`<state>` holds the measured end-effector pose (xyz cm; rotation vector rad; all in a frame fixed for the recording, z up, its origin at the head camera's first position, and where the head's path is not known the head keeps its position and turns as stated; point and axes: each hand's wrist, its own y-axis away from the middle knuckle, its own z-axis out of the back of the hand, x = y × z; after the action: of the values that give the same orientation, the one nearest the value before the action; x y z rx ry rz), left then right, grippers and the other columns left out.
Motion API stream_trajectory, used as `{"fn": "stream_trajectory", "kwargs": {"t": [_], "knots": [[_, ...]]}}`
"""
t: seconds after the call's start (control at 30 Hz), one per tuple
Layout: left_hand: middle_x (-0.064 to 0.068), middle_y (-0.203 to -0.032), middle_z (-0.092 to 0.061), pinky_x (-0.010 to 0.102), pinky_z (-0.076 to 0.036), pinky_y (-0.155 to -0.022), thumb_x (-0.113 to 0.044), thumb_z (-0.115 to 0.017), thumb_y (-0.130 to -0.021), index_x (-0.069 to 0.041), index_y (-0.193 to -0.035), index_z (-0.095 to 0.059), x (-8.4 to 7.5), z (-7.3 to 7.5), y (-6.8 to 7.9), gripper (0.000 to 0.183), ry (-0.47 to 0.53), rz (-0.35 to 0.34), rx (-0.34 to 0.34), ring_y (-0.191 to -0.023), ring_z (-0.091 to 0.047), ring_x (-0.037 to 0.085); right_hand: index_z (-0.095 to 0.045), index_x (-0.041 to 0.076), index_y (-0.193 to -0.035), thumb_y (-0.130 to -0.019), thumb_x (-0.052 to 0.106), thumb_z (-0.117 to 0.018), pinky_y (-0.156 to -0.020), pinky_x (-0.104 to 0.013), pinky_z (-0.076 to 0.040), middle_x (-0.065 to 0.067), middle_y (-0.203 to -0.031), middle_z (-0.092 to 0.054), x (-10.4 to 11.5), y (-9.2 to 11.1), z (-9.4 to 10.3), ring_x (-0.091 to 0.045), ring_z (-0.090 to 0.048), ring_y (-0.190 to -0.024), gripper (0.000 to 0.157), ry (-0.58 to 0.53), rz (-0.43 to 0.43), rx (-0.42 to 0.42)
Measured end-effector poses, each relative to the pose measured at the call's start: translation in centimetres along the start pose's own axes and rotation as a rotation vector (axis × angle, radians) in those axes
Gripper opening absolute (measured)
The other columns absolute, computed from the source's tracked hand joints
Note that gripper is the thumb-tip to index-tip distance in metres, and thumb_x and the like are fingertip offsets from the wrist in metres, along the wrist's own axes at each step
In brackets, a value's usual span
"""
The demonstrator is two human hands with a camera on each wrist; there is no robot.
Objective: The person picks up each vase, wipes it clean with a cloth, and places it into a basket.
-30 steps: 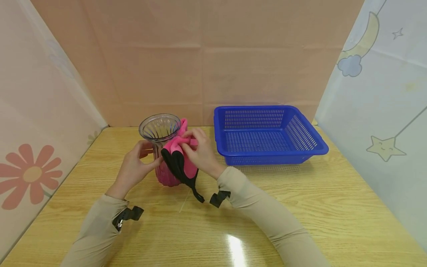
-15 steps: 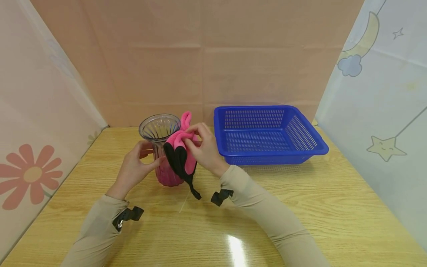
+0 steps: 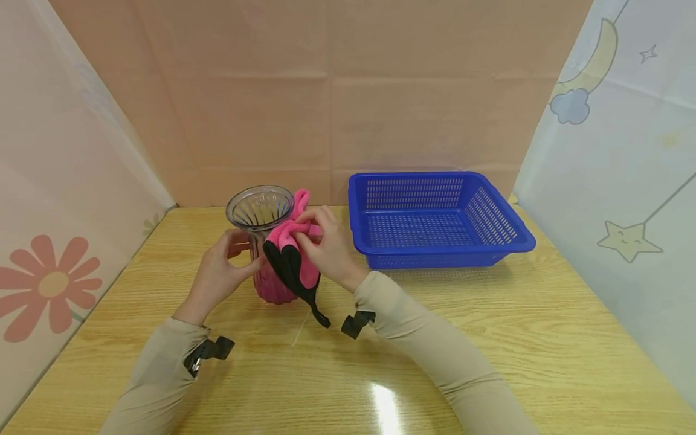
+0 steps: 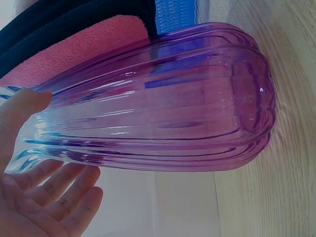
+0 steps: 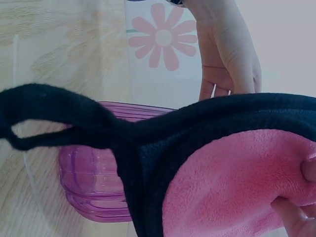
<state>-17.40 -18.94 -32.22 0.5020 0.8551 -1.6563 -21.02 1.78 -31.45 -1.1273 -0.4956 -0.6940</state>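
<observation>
Cloth [image 3: 311, 273] and right hand [image 3: 330, 244] have dipped slightly, shifting left toward the vase [image 4: 158, 103], compared with half a second ago; the left hand [image 3: 214, 269] and the vase look to be where they were. Upright on the bench [image 3: 261, 374], the vase stands to the left of the blue basket [image 3: 440, 249], outside it. On the left, thumb and fingers [image 4: 74, 192] curve round the vase; on the right, the fingertips pinch the pink cloth, so that its black border and loop hang down in front of the vase's right side. Whether the cloth truly touches the vase (the right wrist view shows them overlapping, no more) I cannot tell. As for progress, the setting-up seems done: one hand has the vase, the other has the cloth bunched. My judgement is that the wiping is under way rather than finished. How much of the vase has been covered does not show, and its far side is hidden from the head view.
</observation>
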Motion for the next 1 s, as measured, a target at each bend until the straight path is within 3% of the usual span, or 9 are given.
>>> {"fn": "stream_trajectory", "kwargs": {"t": [0.57,1.0], "knots": [[0.024,-0.125,-0.055,0.054,-0.044,-0.1,-0.012,-0.068,-0.083,0.002,-0.126,-0.044,0.1,0.0,0.0,0.052,-0.015,-0.021,-0.004,-0.115,-0.054,0.039,-0.055,-0.002,-0.097,-0.085,-0.001,-0.063,-0.078,-0.025,-0.058,-0.018,-0.103,-0.051,-0.3,0.5,-0.7,-0.028,-0.059,-0.101,0.015,-0.018,-0.036,0.065],[0.024,-0.126,-0.054,0.053,-0.044,-0.101,-0.013,-0.068,-0.083,0.002,-0.127,-0.043,0.2,0.0,0.0,0.053,-0.011,-0.018,0.001,-0.116,-0.054,0.039,-0.057,0.001,-0.096,-0.084,0.003,-0.065,-0.077,-0.029,-0.059,-0.015,-0.099,-0.055,-0.8,1.0,-0.7,-0.024,-0.053,-0.097,0.014,0.13,-0.025,0.096]]}}
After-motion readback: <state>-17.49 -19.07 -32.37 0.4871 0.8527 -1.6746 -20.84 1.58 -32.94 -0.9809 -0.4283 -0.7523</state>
